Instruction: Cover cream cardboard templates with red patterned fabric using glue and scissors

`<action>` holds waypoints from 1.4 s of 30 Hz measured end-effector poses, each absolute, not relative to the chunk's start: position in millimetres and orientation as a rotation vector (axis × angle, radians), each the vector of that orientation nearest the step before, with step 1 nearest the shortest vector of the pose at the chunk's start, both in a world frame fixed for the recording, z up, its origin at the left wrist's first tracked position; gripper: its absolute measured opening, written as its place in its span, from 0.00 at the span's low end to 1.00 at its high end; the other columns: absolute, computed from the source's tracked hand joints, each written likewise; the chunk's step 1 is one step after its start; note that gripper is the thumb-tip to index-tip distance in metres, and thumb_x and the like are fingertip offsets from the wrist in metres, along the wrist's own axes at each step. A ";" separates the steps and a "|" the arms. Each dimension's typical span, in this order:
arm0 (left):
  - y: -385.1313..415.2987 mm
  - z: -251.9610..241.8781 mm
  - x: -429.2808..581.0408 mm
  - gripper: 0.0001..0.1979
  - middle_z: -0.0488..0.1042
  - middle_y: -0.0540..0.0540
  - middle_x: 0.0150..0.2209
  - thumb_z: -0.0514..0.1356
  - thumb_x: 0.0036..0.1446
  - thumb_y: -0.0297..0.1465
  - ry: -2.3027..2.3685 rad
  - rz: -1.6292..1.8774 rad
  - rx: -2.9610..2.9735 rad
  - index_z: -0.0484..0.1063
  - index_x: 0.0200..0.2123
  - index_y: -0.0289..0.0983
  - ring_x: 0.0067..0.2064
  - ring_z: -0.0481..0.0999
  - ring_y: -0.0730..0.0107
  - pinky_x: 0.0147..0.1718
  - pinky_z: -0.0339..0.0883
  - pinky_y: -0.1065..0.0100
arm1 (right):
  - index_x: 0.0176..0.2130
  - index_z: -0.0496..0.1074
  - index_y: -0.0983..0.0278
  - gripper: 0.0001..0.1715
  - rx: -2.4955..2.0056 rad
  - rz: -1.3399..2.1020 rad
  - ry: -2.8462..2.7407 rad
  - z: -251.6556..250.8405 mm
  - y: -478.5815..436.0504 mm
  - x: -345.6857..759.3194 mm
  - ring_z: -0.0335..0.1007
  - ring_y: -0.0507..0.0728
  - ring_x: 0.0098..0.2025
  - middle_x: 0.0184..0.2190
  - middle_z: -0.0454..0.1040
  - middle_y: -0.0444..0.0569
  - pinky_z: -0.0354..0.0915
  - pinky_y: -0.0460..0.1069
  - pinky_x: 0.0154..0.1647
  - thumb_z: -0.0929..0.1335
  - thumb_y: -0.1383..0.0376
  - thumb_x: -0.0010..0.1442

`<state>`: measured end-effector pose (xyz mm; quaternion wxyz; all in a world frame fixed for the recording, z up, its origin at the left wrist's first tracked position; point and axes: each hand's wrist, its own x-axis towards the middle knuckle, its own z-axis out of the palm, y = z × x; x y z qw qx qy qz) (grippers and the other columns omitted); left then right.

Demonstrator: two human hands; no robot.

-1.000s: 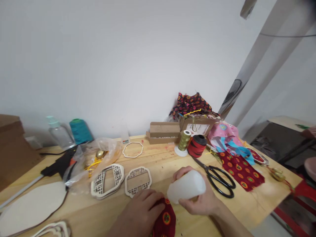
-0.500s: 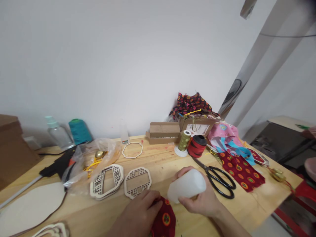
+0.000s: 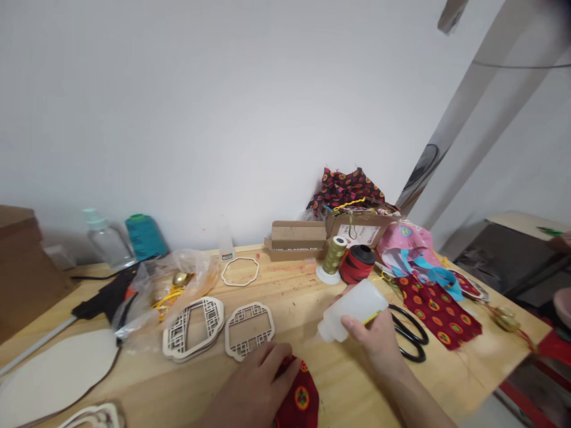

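My right hand [image 3: 372, 330] is closed around a translucent white squeeze bottle [image 3: 352, 309], tilted with its nozzle end down and to the left. My left hand [image 3: 263, 380] grips the edge of a dark red patterned fabric piece [image 3: 300, 395] at the bottom of the view; its lower part runs out of the picture. The bottle's nozzle is above the table, apart from the fabric. Just beyond my left hand lies a pale wooden lattice frame [image 3: 232, 343]. Black-handled scissors [image 3: 417, 358] lie partly hidden behind my right hand.
Stacked lattice frames [image 3: 216, 330] and a plastic bag [image 3: 196, 267] lie left. A thin wooden outline frame [image 3: 225, 280], cardboard box [image 3: 297, 254], green thread spool [image 3: 333, 255] and red thread cone [image 3: 354, 270] stand along the back. Red fabric [image 3: 446, 318] lies right; a glue gun [image 3: 100, 300] far left.
My right hand has lifted the bottle up and to the right, away from the fabric, and now covers the scissors' blades. My left hand stays on the fabric.
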<state>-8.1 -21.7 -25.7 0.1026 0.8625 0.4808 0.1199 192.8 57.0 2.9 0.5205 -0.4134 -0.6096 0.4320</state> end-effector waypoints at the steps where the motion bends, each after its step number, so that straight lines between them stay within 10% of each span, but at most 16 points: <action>1: -21.2 -24.6 -7.7 0.26 0.68 0.42 0.48 0.53 0.48 0.25 1.422 0.315 2.542 0.60 0.52 0.40 0.47 0.64 0.59 0.46 0.60 0.60 | 0.29 0.67 0.65 0.10 -0.978 1.031 -1.454 1.8 58.0 193.6 0.69 0.55 0.24 0.22 0.74 0.48 0.67 0.47 0.25 0.68 0.64 0.43; 29: -21.9 -6.8 -0.2 0.33 0.65 0.43 0.53 0.50 0.44 0.20 1.566 0.226 2.230 0.53 0.56 0.40 0.52 0.61 0.57 0.51 0.55 0.54 | 0.34 0.68 0.67 0.14 -0.859 1.114 -1.325 -16.8 66.6 199.7 0.68 0.55 0.28 0.27 0.75 0.50 0.65 0.49 0.30 0.70 0.63 0.46; 35: -26.0 15.3 -1.2 0.33 0.57 0.38 0.57 0.57 0.45 0.34 1.648 0.101 2.049 0.55 0.55 0.33 0.57 0.55 0.52 0.54 0.49 0.52 | 0.36 0.68 0.67 0.17 -0.820 1.088 -1.164 -15.0 70.3 198.0 0.68 0.55 0.28 0.25 0.75 0.49 0.65 0.48 0.30 0.70 0.61 0.46; 42: -22.0 10.4 -7.0 0.34 0.59 0.37 0.56 0.53 0.42 0.22 1.509 0.089 2.189 0.52 0.56 0.34 0.57 0.55 0.52 0.53 0.45 0.45 | 0.37 0.68 0.66 0.23 -0.916 1.108 -1.016 -10.0 69.0 189.3 0.70 0.55 0.29 0.26 0.75 0.48 0.65 0.47 0.31 0.72 0.61 0.40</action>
